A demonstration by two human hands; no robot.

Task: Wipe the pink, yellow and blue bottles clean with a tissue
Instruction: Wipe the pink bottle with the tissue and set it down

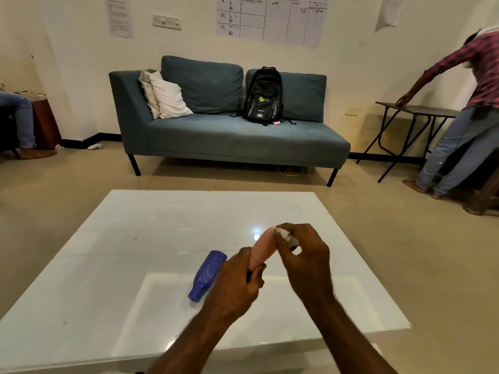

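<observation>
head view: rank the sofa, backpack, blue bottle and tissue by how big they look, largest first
1. sofa
2. backpack
3. blue bottle, close to the backpack only through nearness
4. tissue, mostly hidden by the right hand

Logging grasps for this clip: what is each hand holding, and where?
The left hand grips the pink bottle at its lower end; right hand pinches a tissue against its top.

A teal fabric sofa (pixel 229 139) stands against the cream wall (pixel 81 55); white cushions (pixel 167 99) lean at its left end; a black backpack (pixel 263 98) sits on its seat; paper charts (pixel 270 17) hang above; the beige floor (pixel 67 201) shines.
</observation>
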